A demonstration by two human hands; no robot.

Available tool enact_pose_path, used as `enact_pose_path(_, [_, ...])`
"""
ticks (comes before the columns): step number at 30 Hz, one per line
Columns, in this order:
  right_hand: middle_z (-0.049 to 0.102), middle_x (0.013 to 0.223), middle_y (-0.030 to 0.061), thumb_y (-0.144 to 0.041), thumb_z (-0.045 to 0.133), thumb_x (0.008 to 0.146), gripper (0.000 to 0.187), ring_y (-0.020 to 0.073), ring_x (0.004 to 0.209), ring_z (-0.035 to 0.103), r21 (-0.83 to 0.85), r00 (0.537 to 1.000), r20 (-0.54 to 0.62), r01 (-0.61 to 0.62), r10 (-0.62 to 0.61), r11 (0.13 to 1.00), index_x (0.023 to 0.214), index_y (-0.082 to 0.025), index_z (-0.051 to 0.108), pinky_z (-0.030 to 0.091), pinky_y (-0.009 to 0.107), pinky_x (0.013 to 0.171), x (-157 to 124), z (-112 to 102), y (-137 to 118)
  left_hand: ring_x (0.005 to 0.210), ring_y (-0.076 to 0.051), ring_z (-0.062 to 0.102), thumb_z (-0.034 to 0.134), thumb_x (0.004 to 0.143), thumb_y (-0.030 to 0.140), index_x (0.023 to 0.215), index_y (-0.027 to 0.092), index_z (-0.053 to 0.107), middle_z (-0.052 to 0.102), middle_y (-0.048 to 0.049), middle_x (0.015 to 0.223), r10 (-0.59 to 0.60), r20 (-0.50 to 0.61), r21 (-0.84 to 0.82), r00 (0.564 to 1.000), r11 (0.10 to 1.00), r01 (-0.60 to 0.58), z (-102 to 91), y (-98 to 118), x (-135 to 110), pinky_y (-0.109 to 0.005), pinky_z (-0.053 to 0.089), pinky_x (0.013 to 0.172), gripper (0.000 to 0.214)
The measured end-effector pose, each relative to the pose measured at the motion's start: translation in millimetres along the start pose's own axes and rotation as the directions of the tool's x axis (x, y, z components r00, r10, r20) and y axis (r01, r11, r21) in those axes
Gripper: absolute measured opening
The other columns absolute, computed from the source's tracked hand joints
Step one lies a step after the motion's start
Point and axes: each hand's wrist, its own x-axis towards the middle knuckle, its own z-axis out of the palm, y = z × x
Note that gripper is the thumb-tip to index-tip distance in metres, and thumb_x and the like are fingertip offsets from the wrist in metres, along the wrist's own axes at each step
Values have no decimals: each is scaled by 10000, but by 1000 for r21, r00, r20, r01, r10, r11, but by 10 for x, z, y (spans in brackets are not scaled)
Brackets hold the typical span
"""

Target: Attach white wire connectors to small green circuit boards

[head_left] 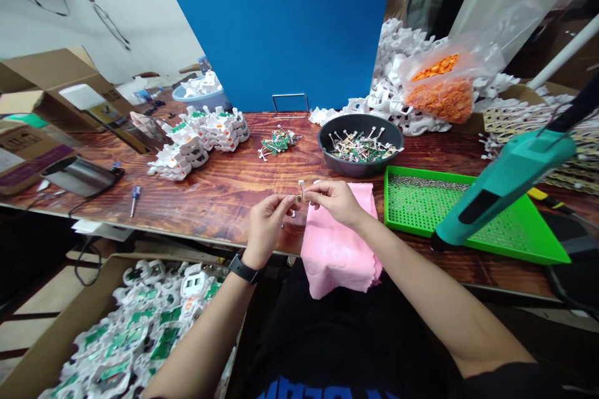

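My left hand [270,219] and my right hand [340,201] meet over the table's front part, fingertips pinched. Between them is a small wired circuit board, its white connector [301,184] sticking up on short wires. My fingers cover most of the board. Under my right hand a pink cloth [339,255] hangs over the table edge. Beyond the hands lies a loose pile of green boards with wires [279,142]. A dark bowl [349,167] to its right holds many more such boards.
Stacked white plastic housings [180,159] stand left, near a screwdriver [135,199]. At right, a teal electric screwdriver [500,193] hangs over a green tray [397,224] of screws. Bagged orange parts [440,100] lie behind. Below left is a carton [60,330] of housings. A blue panel [285,25] stands at the back.
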Motion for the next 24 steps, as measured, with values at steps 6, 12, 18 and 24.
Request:
enact_pose_path(6, [645,637,26,-336,682,675,196,98,500,516,67,995,-97,-24,30,997,718,-145,695,449,242,492,44,-58,-14,672,-143,588,509,810,439,989,134,656,685,-63,791,-38,-8,6,999,999,38,-28,-33,16,-263,465,671,383])
enact_pose_path(12, [658,968,75,-338,632,739,231,143,747,645,432,873,-458,52,169,900,898,-173,612,543,287,683,158,-363,-80,921,-212,574,494,804,327,1062,154,631,602,-119,1106,66,-24,404,997,913,-51,-322,-311,29,-357,449,806,340])
enact_pose_path(18, [644,1034,83,-213,616,727,294,163,824,660,507,935,-264,-73,236,859,1013,-170,564,543,313,755,109,-246,-106,959,-240,555,551,746,283,1010,186,661,639,-91,1001,75,160,594,984,789,-156,-536,-434,-24,-395,415,861,303])
enact_pose_path(24, [659,961,56,-295,662,698,350,139,741,638,328,948,-266,-83,176,941,1023,-188,586,536,276,638,84,-140,-27,800,-208,604,535,774,425,834,180,690,695,-70,848,-19,57,374,998,928,-4,-457,-374,-54,-310,436,734,296])
